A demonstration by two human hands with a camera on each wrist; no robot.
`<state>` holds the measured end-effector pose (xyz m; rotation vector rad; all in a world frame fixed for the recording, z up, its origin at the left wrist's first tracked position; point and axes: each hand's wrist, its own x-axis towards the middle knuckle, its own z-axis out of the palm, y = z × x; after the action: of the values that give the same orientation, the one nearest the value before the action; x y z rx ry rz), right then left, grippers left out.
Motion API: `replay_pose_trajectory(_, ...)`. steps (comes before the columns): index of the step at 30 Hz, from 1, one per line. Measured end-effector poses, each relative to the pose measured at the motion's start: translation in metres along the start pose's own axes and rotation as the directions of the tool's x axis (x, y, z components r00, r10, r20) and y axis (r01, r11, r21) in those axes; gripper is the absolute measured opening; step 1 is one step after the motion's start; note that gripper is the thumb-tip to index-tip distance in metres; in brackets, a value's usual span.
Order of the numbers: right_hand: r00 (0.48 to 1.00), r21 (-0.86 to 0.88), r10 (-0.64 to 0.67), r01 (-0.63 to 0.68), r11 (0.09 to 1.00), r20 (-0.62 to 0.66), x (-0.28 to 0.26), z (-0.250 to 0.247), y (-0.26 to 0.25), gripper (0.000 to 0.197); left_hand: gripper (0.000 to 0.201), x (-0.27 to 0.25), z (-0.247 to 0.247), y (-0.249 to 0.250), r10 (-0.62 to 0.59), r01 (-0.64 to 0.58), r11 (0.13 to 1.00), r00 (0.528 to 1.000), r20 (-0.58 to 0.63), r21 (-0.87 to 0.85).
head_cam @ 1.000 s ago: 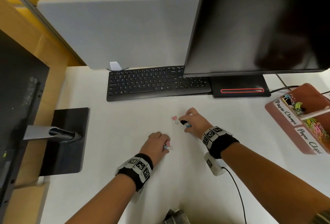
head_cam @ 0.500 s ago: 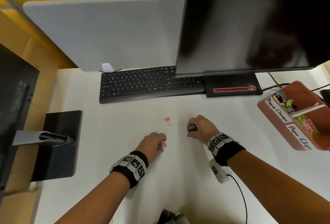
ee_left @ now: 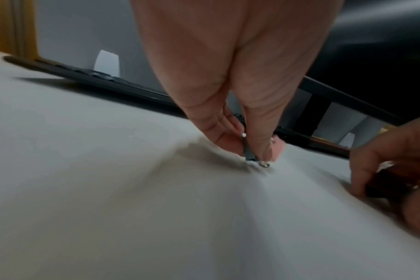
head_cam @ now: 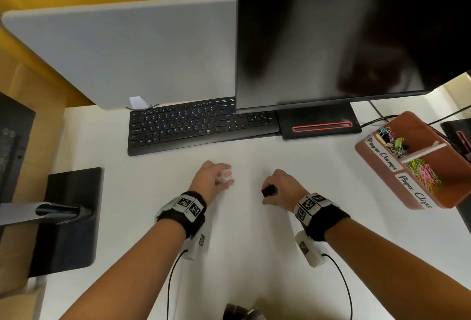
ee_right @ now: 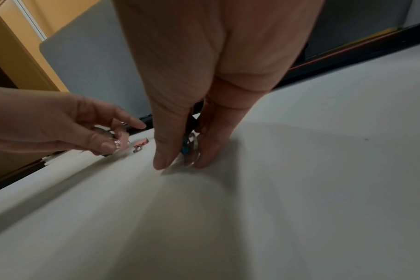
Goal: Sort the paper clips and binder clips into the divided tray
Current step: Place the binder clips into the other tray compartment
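head: high, looking down at desk [head_cam: 242, 256] | wrists: low, close, facing keyboard [head_cam: 198, 126]; all share hands

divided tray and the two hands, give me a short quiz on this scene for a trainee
1. True or false: the divided tray sits on the person's left side of the desk.
2. Multiple choice: what does the right hand hold? A) a black binder clip B) a pen C) nothing
3. Fill in: the tray compartment nearer the person, full of coloured clips, is labelled "Paper ____".

Key
1. False: it sits to the right, by the monitor base.
2. A. Meanwhile the left hand is at the pink binder clip, already pinching another clip.
3. Clips; the farther compartment reads "Paper Clamps".
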<state>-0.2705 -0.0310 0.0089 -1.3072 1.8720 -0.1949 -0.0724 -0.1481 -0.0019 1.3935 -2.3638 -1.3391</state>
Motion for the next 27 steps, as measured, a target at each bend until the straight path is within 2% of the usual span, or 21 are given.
replay_pose_trajectory(3, 1.000, -0.003, 0.008, -0.008, 1.000, -0.004, -0.002, -0.003, 0.005, 0.025, 0.054, 0.016, -0.002, 0.006, -0.053, 0.045, 0.994, 0.995, 0.084, 0.095)
replay_pose_trajectory(7, 1.000, 0.003, 0.020, -0.020, 1.000, -0.021, -0.006, -0.008, 0.014, 0.027, 0.045, 0.026, 0.001, 0.014, -0.013, -0.011, 0.986, 0.990, 0.144, 0.169)
replay_pose_trajectory(11, 1.000, 0.010, 0.007, -0.007, 1.000, -0.023, -0.010, -0.011, 0.021, 0.026, 0.017, 0.032, 0.003, 0.019, -0.014, -0.015, 0.967, 0.994, 0.113, 0.254)
replay_pose_trajectory(13, 1.000, 0.013, -0.014, 0.014, 1.000, -0.018, -0.010, -0.013, 0.020, 0.025, 0.012, 0.031, 0.005, 0.019, -0.033, 0.003, 0.961, 0.994, 0.102, 0.277)
replay_pose_trajectory(18, 0.993, 0.060, -0.121, 0.121, 0.991, 0.001, 0.003, -0.014, -0.002, 0.032, 0.027, 0.026, 0.006, 0.015, -0.082, 0.064, 0.961, 0.995, 0.054, 0.268)
replay_pose_trajectory(22, 0.980, 0.032, -0.195, 0.194, 0.981, 0.040, 0.023, -0.006, -0.031, 0.043, 0.020, 0.023, 0.000, 0.007, -0.153, 0.134, 0.945, 0.987, 0.043, 0.300)
replay_pose_trajectory(24, 0.973, -0.023, -0.216, 0.219, 0.976, 0.086, 0.032, 0.000, -0.042, 0.040, 0.017, 0.020, -0.001, 0.004, -0.160, 0.145, 0.949, 0.987, 0.029, 0.278)
replay_pose_trajectory(27, 0.973, -0.157, -0.198, 0.215, 0.964, 0.117, 0.043, 0.008, -0.050, 0.024, 0.015, 0.013, -0.001, -0.001, -0.139, 0.136, 0.964, 0.990, -0.005, 0.227)
